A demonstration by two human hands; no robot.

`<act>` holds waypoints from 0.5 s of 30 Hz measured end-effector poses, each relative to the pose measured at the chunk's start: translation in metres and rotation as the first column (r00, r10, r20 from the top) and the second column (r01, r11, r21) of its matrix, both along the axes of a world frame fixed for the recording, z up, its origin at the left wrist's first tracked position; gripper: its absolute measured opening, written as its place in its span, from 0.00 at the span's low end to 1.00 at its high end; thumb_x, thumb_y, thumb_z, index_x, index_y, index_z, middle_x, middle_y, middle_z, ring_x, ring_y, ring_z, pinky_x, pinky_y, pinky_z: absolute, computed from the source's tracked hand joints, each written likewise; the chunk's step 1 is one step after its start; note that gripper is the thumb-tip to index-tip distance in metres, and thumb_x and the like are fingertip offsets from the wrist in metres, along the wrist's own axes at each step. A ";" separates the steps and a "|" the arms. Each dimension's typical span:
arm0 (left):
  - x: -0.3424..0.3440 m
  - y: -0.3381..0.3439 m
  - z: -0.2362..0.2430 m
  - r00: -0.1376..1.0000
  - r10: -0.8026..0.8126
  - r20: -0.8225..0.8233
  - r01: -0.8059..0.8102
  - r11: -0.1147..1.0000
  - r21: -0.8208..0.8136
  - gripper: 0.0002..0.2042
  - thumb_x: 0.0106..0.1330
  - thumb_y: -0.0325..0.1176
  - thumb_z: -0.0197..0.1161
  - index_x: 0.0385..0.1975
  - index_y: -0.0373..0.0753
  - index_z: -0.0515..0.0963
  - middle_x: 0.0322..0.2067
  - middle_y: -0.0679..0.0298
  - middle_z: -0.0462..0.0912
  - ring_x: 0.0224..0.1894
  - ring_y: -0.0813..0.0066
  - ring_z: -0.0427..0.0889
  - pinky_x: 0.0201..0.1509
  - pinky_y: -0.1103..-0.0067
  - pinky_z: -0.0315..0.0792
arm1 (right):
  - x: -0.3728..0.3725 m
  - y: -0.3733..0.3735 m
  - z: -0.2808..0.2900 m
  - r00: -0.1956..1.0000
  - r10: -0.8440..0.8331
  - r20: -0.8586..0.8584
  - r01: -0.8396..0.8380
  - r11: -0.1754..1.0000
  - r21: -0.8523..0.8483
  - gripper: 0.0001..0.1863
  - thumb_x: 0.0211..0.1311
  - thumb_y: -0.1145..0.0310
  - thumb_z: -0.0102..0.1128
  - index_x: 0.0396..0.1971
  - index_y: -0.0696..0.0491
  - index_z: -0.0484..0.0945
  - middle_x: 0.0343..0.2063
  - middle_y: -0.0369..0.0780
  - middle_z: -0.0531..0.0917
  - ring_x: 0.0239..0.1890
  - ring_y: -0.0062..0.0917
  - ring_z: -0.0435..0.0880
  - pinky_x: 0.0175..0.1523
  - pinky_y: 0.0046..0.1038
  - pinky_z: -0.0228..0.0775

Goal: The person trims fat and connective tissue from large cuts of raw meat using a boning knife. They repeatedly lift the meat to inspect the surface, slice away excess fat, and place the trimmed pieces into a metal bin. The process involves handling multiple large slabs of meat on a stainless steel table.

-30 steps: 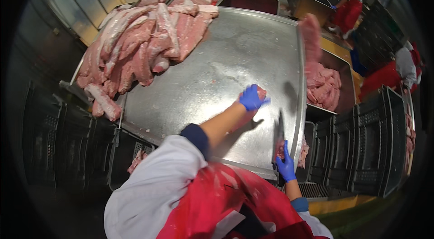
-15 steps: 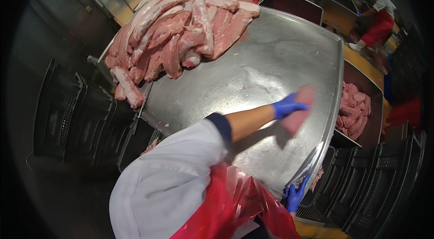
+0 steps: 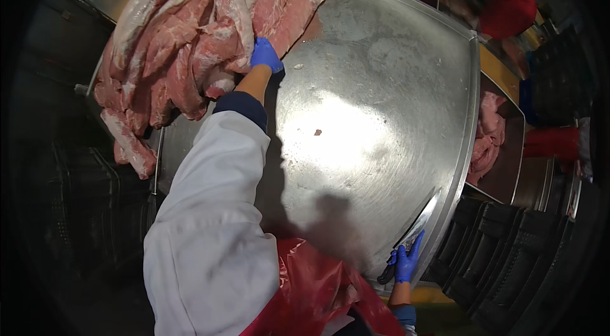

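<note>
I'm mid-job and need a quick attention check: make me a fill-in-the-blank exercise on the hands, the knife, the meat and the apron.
1. The left hand and right hand are gloved in the colour ____.
2. Of the two, the one at the knife is the ____ hand.
3. In the picture, the pile of meat is at the ____ corner of the metal table.
4. The wearer's apron is coloured ____.

Missing words: blue; right; upper left; red.
</note>
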State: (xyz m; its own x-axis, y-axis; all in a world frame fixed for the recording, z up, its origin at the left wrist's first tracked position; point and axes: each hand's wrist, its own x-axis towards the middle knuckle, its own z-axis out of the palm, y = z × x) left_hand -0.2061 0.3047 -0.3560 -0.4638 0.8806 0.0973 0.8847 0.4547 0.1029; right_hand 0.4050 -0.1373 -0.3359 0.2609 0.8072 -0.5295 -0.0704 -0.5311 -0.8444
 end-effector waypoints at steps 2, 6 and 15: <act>-0.006 0.026 0.004 0.990 0.027 0.137 -0.021 0.999 -0.048 0.50 0.43 0.48 0.80 0.63 0.23 0.63 0.68 0.38 0.60 0.69 0.51 0.66 0.72 0.68 0.63 | 0.000 -0.004 0.002 0.999 0.003 0.032 -0.003 1.000 -0.005 0.48 0.65 0.85 0.49 0.78 0.33 0.42 0.24 0.37 0.76 0.17 0.18 0.71 0.21 0.22 0.69; -0.009 0.051 0.016 0.994 -0.057 -0.090 0.040 0.982 -0.186 0.51 0.42 0.51 0.80 0.62 0.23 0.64 0.64 0.39 0.67 0.66 0.52 0.71 0.70 0.69 0.66 | -0.004 0.002 0.006 0.998 -0.019 0.062 0.022 0.999 -0.048 0.47 0.65 0.85 0.49 0.78 0.33 0.43 0.25 0.37 0.76 0.17 0.18 0.72 0.21 0.21 0.69; 0.019 0.011 0.029 0.996 0.039 0.080 -0.026 0.987 -0.159 0.47 0.37 0.52 0.82 0.57 0.30 0.71 0.54 0.46 0.80 0.56 0.56 0.82 0.63 0.68 0.74 | 0.001 -0.008 -0.013 0.996 -0.038 0.075 0.039 0.999 -0.018 0.47 0.65 0.85 0.50 0.78 0.35 0.44 0.25 0.36 0.76 0.18 0.18 0.73 0.19 0.20 0.69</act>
